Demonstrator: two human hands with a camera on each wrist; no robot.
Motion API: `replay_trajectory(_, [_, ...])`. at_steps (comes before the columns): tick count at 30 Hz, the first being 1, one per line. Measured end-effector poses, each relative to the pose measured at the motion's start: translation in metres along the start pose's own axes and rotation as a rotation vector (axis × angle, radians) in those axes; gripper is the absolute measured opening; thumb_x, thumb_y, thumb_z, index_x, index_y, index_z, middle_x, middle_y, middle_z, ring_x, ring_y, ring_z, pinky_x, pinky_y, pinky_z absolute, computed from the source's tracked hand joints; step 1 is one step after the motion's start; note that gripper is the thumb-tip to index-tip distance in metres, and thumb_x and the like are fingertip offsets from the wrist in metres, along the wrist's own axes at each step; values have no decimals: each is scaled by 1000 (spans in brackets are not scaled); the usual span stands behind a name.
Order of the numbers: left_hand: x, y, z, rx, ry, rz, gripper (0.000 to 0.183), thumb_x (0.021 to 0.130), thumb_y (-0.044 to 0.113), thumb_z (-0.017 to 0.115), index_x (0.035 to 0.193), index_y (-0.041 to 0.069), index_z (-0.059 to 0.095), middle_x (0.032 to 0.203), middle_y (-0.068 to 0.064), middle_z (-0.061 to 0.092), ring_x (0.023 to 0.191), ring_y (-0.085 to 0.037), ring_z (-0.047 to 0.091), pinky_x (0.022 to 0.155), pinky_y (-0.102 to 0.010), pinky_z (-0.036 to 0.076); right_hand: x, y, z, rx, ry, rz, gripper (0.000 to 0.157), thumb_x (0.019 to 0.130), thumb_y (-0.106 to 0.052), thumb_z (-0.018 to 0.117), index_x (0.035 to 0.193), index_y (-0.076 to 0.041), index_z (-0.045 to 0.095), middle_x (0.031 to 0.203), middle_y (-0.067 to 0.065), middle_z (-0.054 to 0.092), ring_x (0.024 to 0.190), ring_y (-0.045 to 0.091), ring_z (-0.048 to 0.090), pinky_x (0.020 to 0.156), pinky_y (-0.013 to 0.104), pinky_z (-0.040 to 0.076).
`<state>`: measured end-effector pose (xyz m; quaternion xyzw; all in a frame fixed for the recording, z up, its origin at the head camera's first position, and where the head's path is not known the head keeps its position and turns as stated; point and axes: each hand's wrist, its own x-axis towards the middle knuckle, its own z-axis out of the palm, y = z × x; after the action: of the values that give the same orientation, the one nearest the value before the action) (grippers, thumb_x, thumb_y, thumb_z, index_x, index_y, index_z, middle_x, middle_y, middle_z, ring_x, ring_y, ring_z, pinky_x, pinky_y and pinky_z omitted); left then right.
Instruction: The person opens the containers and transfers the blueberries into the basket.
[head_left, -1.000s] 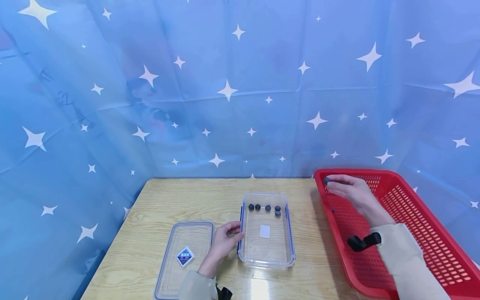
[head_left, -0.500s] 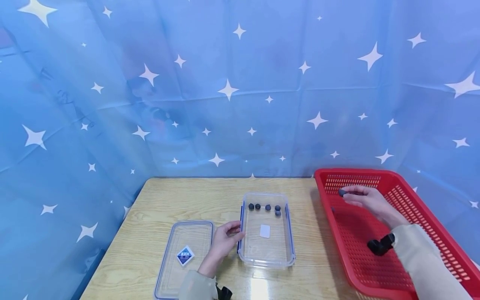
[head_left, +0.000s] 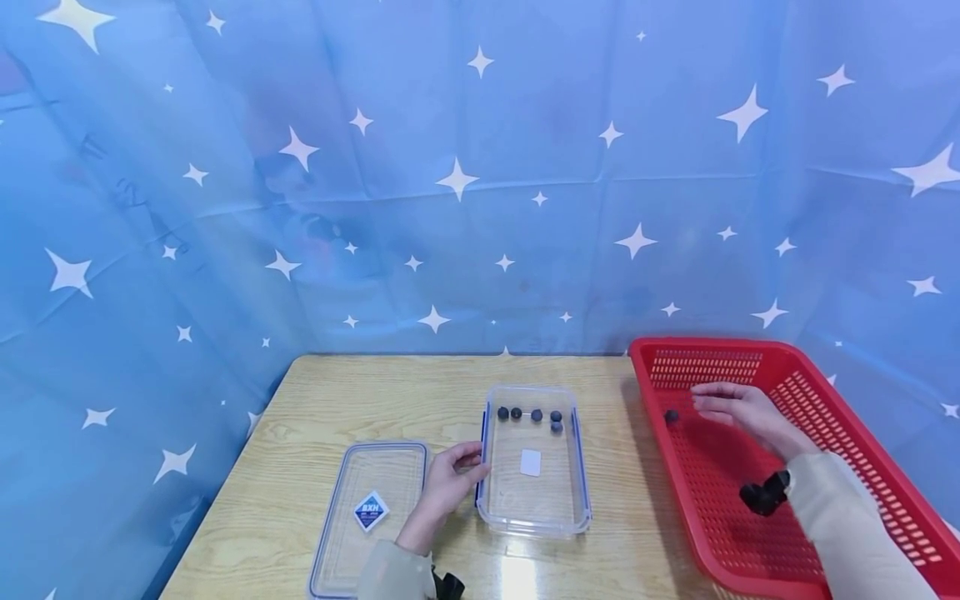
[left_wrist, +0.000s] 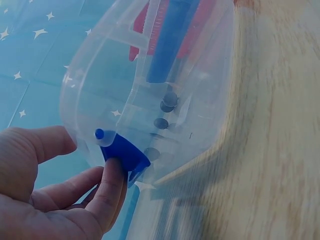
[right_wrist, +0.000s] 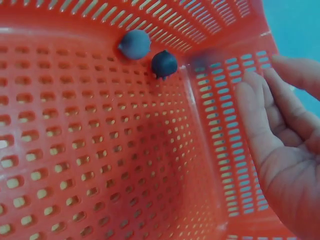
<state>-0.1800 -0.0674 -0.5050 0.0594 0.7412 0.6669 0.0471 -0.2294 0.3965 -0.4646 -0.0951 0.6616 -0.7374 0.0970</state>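
My left hand (head_left: pixel 450 481) holds the left side of a clear plastic food container (head_left: pixel 501 504), thumb at the rim and fingers at a blue latch (left_wrist: pixel 122 154). Several blueberries (head_left: pixel 536 415) lie along the container's far end. Over the red plastic basket (head_left: pixel 697 533), my right hand (head_left: pixel 750 412) has its fingers extended and nothing between thumb and fingertips. In the right wrist view, a greyish blueberry (right_wrist: pixel 135 44) and a darker blueberry (right_wrist: pixel 164 64) lie near the basket's corner. A blurred dark spot (right_wrist: pixel 202 59), perhaps another blueberry, shows just beyond the fingertips.
The container's clear lid (head_left: pixel 397 475), with a blue-and-white label (head_left: pixel 371 511), lies left of the left hand on the wooden table (head_left: pixel 300 417). A white square (head_left: pixel 530 462) is on the container floor. A blue star-patterned curtain (head_left: pixel 450 250) hangs behind.
My right hand moved right and slightly down inside the basket and let go of the blueberry it pinched. A blueberry now shows fully by the basket's left wall. The left hand stayed put.
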Motion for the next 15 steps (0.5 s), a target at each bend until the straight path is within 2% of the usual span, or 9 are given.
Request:
replay_trajectory(3, [0, 2, -1, 0, 2, 0, 39, 82, 0, 66, 116, -15, 55, 103, -27, 61, 92, -25, 60, 75, -20, 51, 5, 0, 3, 9, -14, -42, 24, 93, 5, 51, 108, -4, 67, 101, 3, 69, 93, 13, 66, 79, 30, 54])
replay_trajectory(6, [0, 0, -1, -4, 2, -7, 39, 82, -1, 66, 116, -15, 55, 104, -28, 61, 94, -28, 60, 76, -21, 51, 16, 4, 2, -42, -21, -60, 21, 92, -3, 56, 111, -5, 66, 104, 4, 69, 95, 13, 66, 80, 31, 53])
replay_trajectory(9, [0, -3, 0, -10, -2, 6, 39, 82, 0, 66, 116, -15, 55, 104, -28, 61, 94, -28, 60, 77, -22, 51, 32, 17, -6, -96, -9, -59, 23, 92, -9, 59, 114, -8, 65, 106, 2, 68, 97, 13, 65, 81, 32, 52])
replay_trajectory(12, [0, -6, -1, -13, -9, 66, 39, 82, 5, 68, 113, -15, 56, 101, -25, 62, 91, -21, 61, 77, -24, 52, 47, 27, -6, -115, -24, -88, 25, 90, -12, 63, 115, -9, 65, 107, 2, 68, 97, 15, 65, 81, 32, 53])
replay_trajectory(13, [1, -9, -2, -20, -17, 116, 38, 83, 8, 68, 113, -13, 58, 99, -22, 63, 89, -18, 61, 75, -23, 52, 53, 31, -7, -105, -31, -99, 26, 90, -10, 62, 116, -8, 65, 107, 3, 67, 98, 16, 65, 81, 32, 53])
replay_trajectory(15, [0, -10, -2, -25, -20, 147, 38, 83, 11, 69, 112, -13, 59, 97, -19, 64, 87, -14, 60, 74, -24, 52, 59, 31, 1, -71, -50, -132, 27, 90, -7, 61, 117, -2, 63, 107, 8, 67, 97, 18, 65, 80, 31, 53])
